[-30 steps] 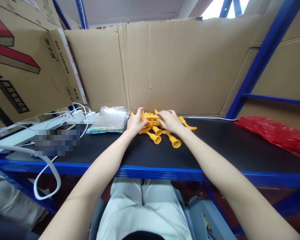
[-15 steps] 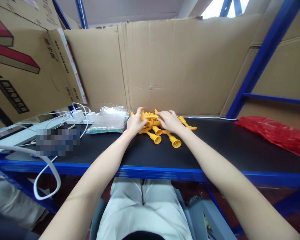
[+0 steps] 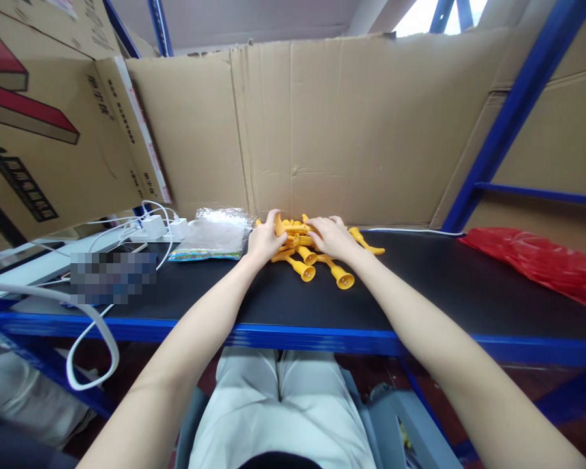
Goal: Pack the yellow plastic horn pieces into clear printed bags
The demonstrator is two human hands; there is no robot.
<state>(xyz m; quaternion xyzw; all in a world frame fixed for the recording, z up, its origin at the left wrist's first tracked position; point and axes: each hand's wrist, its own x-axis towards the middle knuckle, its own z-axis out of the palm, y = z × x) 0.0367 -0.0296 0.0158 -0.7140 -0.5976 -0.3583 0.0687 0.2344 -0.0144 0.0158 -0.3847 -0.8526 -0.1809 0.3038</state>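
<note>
Yellow plastic horns (image 3: 317, 251) heaped at back of black shelf (image 3: 444, 293), against cardboard wall (image 3: 322, 130). Left hand (image 3: 264, 242) curled round one horn at heap's left edge, grasping it. Right hand (image 3: 332, 238) flat on heap's top, fingers spread; whether it clasps anything, cannot tell. Two horns lie loose on near side. Clear bag (image 3: 215, 236) just left, chargers (image 3: 163, 228) beyond; red bag (image 3: 542, 264) well right. Risk: pulling one horn from tangle drags others, round bells roll toward shelf edge.
</note>
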